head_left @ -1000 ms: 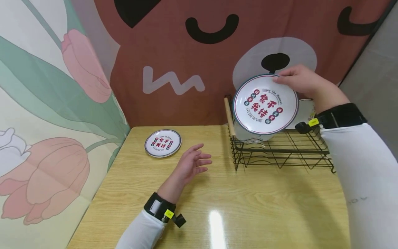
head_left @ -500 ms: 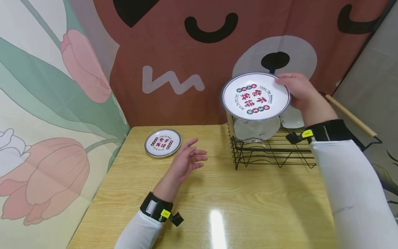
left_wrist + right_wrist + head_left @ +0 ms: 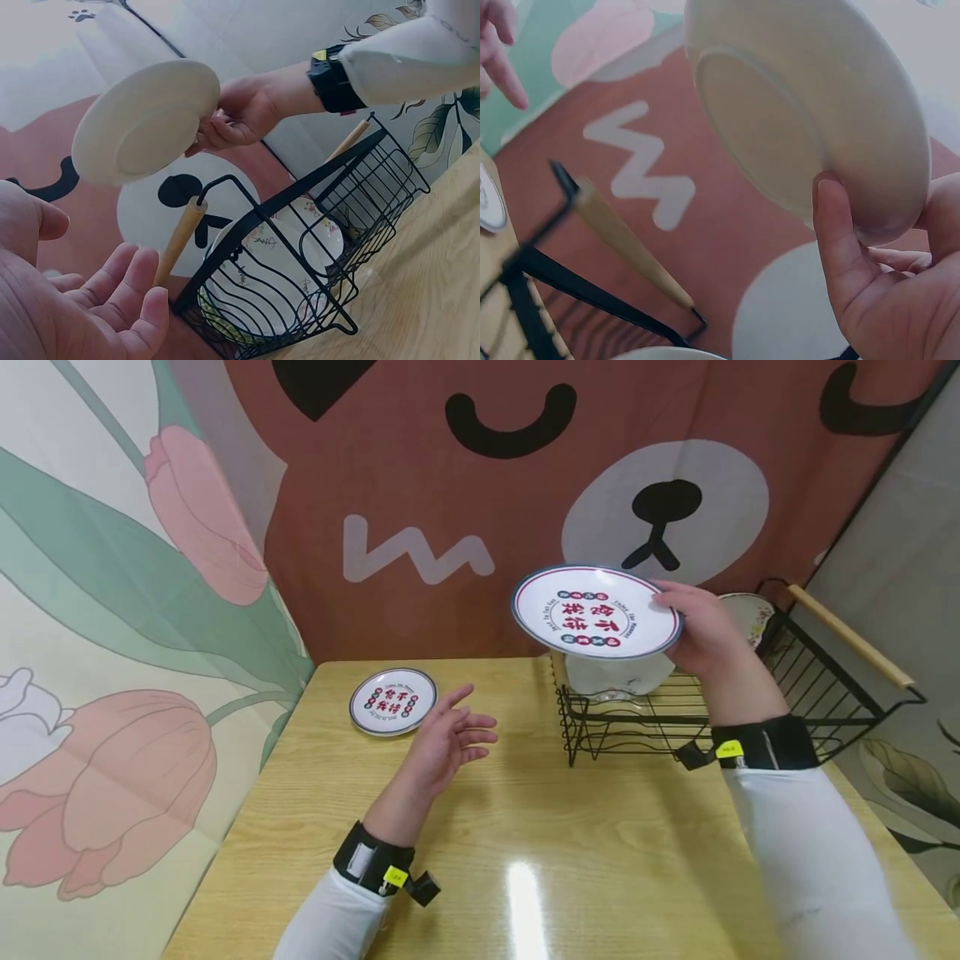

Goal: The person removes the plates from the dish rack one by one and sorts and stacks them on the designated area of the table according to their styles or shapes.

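Note:
My right hand (image 3: 701, 625) pinches the right edge of a white plate (image 3: 592, 612) with a blue rim and red characters, thumb on top and fingers beneath. The plate is held almost level above the left end of a black wire dish rack (image 3: 645, 720). Its plain underside shows in both wrist views. My left hand (image 3: 448, 742) hovers over the table, fingers loosely spread and holding nothing. Just to its left, a second plate (image 3: 393, 702) of the same print lies flat on the table.
Floral plates, one a white plate (image 3: 259, 274), stand in the rack, which has wooden handles (image 3: 851, 635) at its ends. The wood-grain table (image 3: 600, 860) reaches back to a printed cloth backdrop (image 3: 420, 477). A patterned cloth (image 3: 870, 527) hangs at the right.
My right hand has moved left and lower with the plate, which has tipped from facing me to nearly level. The left hand has shifted slightly left.

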The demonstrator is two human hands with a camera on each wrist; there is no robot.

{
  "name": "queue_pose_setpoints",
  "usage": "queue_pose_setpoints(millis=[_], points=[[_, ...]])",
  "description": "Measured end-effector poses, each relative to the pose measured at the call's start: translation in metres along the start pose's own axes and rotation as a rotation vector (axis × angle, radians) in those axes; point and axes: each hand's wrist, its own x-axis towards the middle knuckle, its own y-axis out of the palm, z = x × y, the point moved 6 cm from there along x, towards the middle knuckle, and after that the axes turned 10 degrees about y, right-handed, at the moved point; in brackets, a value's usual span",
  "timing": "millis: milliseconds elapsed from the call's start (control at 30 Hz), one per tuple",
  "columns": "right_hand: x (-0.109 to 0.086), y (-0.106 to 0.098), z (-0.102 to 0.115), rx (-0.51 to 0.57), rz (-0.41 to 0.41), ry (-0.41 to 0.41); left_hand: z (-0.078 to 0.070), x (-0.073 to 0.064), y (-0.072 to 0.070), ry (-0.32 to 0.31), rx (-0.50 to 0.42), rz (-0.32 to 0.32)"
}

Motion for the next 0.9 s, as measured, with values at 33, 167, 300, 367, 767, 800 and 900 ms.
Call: queue_pose_setpoints(millis=[33, 167, 300, 367, 767, 800, 900], points=[[-0.002, 0.003, -0.004, 0.008, 0.02, -0.011, -0.001, 0.0, 0.0, 0.002, -0.001, 0.002], [-0.011, 0.014, -0.02, 0.001, 0.019, -0.044, -0.004, -0.002, 0.002, 0.015, -0.011, 0.015], [-0.019, 0.021, -0.039, -0.054, -0.064, -0.063, -0.006, -0.004, 0.006, 0.026, -0.021, 0.033], [-0.022, 0.024, -0.048, -0.072, -0.094, -0.073, -0.006, -0.005, 0.008, 0.028, -0.028, 0.039], [-0.036, 0.041, -0.086, -0.124, -0.204, -0.15, -0.013, -0.013, 0.018, 0.042, -0.094, 0.092], [-0.036, 0.042, -0.088, -0.132, -0.202, -0.156, -0.014, -0.014, 0.019, 0.046, -0.101, 0.096], [-0.036, 0.045, -0.093, -0.154, -0.199, -0.167, -0.014, -0.016, 0.022, 0.051, -0.112, 0.109]])
